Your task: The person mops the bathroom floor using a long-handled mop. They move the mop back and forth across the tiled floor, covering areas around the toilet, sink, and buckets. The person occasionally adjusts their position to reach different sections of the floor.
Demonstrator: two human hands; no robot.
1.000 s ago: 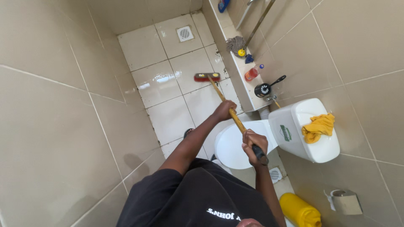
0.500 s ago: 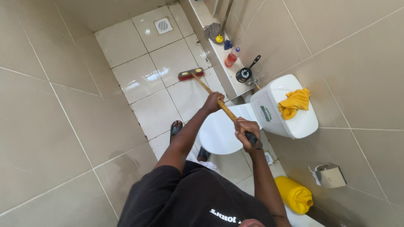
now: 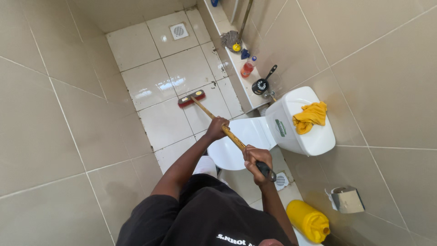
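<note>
Your left hand [image 3: 217,129] is wrapped round the middle of the long wooden-handled broom [image 3: 214,119], and your right hand [image 3: 255,159] is clenched on its black end grip. Its red brush head [image 3: 191,98] rests on the glossy white floor tiles [image 3: 150,82], just beside the closed white toilet [image 3: 241,143].

On the ledge [image 3: 239,73] a clear bottle of orange liquid [image 3: 247,68] stands upright, near a black round holder with a brush in it [image 3: 261,85]. A crumpled yellow cloth [image 3: 310,117] lies on the cistern lid. The yellow plastic jug [image 3: 308,220] lies by your right arm; you cannot see what is in it. The grey string mop [image 3: 231,38] has its handle cut off at the top edge.
</note>
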